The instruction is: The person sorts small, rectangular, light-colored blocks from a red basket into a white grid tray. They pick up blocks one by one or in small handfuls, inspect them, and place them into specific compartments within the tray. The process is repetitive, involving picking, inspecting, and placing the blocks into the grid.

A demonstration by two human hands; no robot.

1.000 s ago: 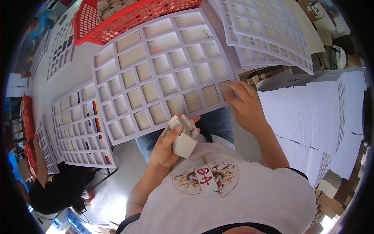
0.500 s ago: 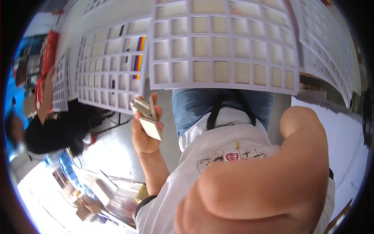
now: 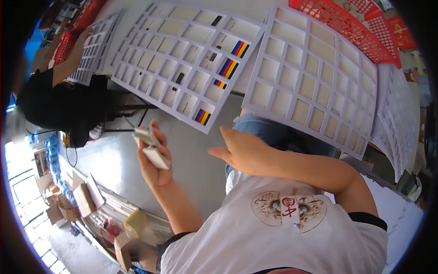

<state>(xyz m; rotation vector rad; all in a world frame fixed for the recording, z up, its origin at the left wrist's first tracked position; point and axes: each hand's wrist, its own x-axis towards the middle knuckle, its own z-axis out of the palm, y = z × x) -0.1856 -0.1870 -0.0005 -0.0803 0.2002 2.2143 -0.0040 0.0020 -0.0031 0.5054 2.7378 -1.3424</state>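
grey-white card squares, small stack of flat cut pieces [image 3: 151, 145]: clamped in the left hand [image 3: 154, 160], fingers curled round the lower pieces, thumb up along the side; the stack sits fanned and tilted, held in the air over the bare concrete floor [image 3: 191, 150], well apart from the sheets.

right hand [image 3: 244, 150]: empty, fingers spread apart and loosely extended, palm turned leftward; it hangs in the air near the card stack but not touching it, just below the lower edge of the nearest sheet.

pale lilac die-cut board sheet with a grid of rectangular windows showing tan card [image 3: 315, 77]: lies flat on the work surface ahead of the person, lower edge overhanging above blue denim trousers [image 3: 260, 130].

second pale lilac grid sheet with small striped colour bars in red, yellow, blue and black along one side [image 3: 187, 57]: lies beside the first, to its left, edges near or touching; cannot tell which.

third, smaller lilac grid sheet [image 3: 98, 48]: far left, under the arm of a neighbouring person in a black top [image 3: 64, 105].

red plastic mesh basket [image 3: 351, 25]: upper right, behind the first sheet.

brown cardboard boxes [image 3: 80, 201]: on the floor, lower left.

white printed t-shirt [image 3: 283, 228]: on the person, lower frame.
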